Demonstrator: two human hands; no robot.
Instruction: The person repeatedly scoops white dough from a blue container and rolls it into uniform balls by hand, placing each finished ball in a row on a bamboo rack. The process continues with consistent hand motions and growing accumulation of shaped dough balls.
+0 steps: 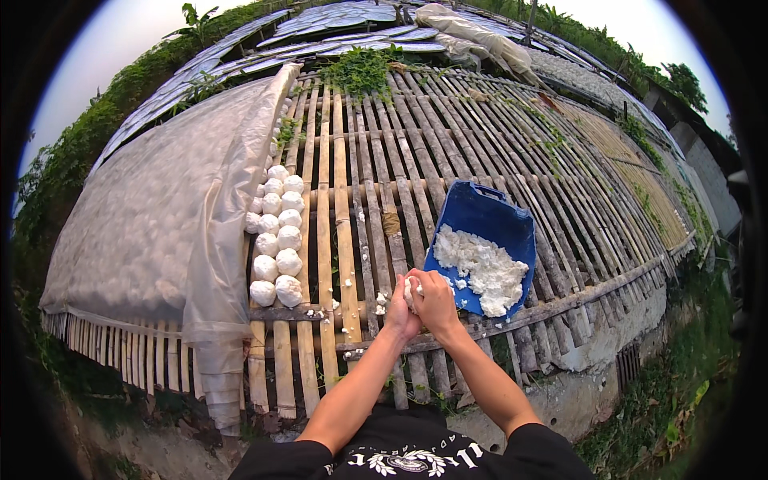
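Note:
My left hand [399, 310] and my right hand [437, 302] are cupped together over a bamboo slat rack [352, 208], pressing a lump of white crumbly paste [411, 289] between them. Just to the right lies a blue cut-open plastic container [488, 220] holding a heap of the same white paste [484, 270]. To the left, two rows of round white balls [278, 240] sit on the slats. Small white crumbs [380, 300] lie scattered near my hands.
A translucent plastic sheet [160, 216] covers the left part of the rack, with more balls showing faintly beneath it. More racks and sheets [352, 32] stretch behind. Green plants [362, 72] grow through the slats. A concrete edge [584, 384] and grass lie below right.

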